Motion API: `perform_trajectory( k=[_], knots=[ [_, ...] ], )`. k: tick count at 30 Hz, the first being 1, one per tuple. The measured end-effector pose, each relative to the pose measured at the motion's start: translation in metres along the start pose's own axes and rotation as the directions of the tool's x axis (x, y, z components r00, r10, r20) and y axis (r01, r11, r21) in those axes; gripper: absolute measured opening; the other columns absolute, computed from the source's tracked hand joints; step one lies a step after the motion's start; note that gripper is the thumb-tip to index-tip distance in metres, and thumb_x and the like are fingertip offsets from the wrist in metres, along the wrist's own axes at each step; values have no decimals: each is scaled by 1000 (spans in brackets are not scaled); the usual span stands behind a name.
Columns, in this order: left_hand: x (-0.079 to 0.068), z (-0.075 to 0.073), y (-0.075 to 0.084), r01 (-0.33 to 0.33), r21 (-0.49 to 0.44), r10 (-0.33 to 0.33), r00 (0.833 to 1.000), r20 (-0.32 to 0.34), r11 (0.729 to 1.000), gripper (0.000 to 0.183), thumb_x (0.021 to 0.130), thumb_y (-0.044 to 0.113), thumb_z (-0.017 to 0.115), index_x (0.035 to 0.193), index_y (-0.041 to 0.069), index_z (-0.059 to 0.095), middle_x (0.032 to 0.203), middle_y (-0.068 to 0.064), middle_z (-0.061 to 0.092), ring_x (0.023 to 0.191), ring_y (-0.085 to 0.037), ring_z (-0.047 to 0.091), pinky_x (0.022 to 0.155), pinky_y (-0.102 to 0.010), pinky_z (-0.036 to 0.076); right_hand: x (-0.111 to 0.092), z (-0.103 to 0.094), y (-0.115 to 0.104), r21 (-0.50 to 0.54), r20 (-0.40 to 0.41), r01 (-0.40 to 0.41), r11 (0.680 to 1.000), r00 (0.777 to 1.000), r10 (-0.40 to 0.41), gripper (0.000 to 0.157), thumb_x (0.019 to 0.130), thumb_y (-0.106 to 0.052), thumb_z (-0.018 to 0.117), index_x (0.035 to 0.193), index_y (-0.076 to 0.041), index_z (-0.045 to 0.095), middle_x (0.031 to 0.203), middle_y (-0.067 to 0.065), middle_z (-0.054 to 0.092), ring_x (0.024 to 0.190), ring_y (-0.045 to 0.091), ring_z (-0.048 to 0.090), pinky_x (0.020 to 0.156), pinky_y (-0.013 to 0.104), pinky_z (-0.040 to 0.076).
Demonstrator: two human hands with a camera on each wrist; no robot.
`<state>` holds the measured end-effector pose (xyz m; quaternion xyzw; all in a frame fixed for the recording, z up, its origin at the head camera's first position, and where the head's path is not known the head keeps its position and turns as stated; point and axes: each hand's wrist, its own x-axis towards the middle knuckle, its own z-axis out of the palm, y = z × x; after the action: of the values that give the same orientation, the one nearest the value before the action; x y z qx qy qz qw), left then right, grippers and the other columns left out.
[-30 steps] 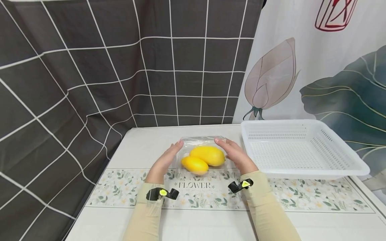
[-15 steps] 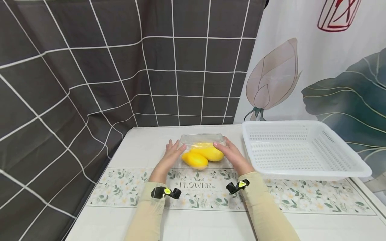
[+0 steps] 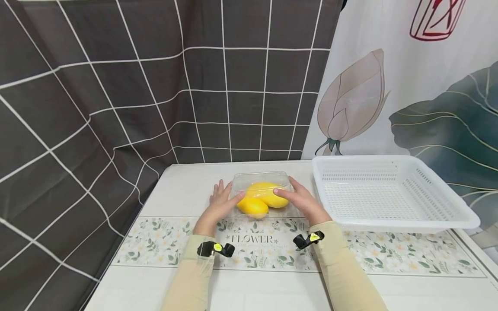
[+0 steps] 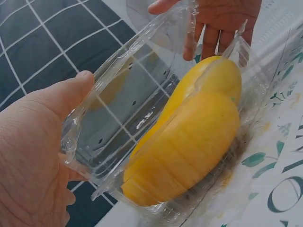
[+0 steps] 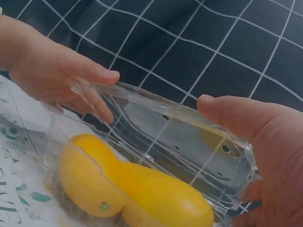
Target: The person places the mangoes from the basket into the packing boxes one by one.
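Note:
Two yellow mangoes [image 3: 253,207] lie side by side in a clear plastic clamshell box [image 4: 189,215] on the table. Its hinged lid [image 5: 161,113] leans forward over them at a slant, with a gap at the front. On the lid's left corner, my left hand [image 3: 218,206] keeps its thumb at the rim, the other fingers spread along the outer side. My right hand [image 3: 305,202] holds the opposite corner, thumb on the rim and fingers behind it. Both wrist views show each thumb right at the lid's edge.
A white perforated plastic basket [image 3: 389,194] stands to the right of the box. The white tablecloth [image 3: 272,285] has a flowered band across it. Behind the table hangs a dark grid-patterned curtain [image 3: 245,103], beside a white flower-printed one [image 3: 350,103].
The lid, tilted back a second ago, has swung forward over the mangoes. Both hands have followed it, and the left thumb has shifted inward and lower.

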<state>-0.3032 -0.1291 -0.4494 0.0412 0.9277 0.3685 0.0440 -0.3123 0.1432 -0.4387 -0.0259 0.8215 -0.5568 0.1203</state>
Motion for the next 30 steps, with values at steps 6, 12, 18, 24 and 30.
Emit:
perform_trajectory(
  k=[6,12,18,24,30],
  knots=[
    [-1,1,0,9,21,-8,1000,-10,1000,98,71,84,33,148,24,18,152,-2,-13,136,-20,-20,108,-52,-8,-3,-1,-1,-33,17,-16,999,1000,16,107,69,-62,67,149,-18,10,153,6,11,138,30,10,107,56,16],
    [-3,0,3,-3,55,5,1000,-30,998,96,73,82,32,147,23,20,153,-6,-11,135,-20,-21,108,-52,-8,-5,-3,-3,-53,26,-22,998,999,24,108,68,-63,67,149,-19,10,153,5,11,138,29,10,107,57,15],
    [-3,-2,4,-22,108,26,999,-41,994,93,75,81,31,147,23,21,152,-5,-12,135,-21,-21,109,-53,-6,-6,-3,-6,-61,28,-26,998,999,27,109,66,-62,69,149,-19,11,153,5,12,138,29,11,107,57,15],
    [-4,-3,4,-18,122,21,999,-25,992,93,75,81,30,147,23,19,152,-5,-13,135,-22,-21,108,-53,-5,-4,-2,-5,-84,25,-17,996,1000,19,112,65,-63,69,149,-18,10,152,6,13,138,29,10,108,56,13],
    [-4,-1,1,-25,129,28,999,-21,991,93,76,80,32,148,24,16,152,-6,-12,135,-22,-21,108,-54,-5,-1,0,0,-102,26,1,995,1000,2,113,64,-64,69,149,-20,9,152,7,14,138,29,10,108,55,12]
  ],
)
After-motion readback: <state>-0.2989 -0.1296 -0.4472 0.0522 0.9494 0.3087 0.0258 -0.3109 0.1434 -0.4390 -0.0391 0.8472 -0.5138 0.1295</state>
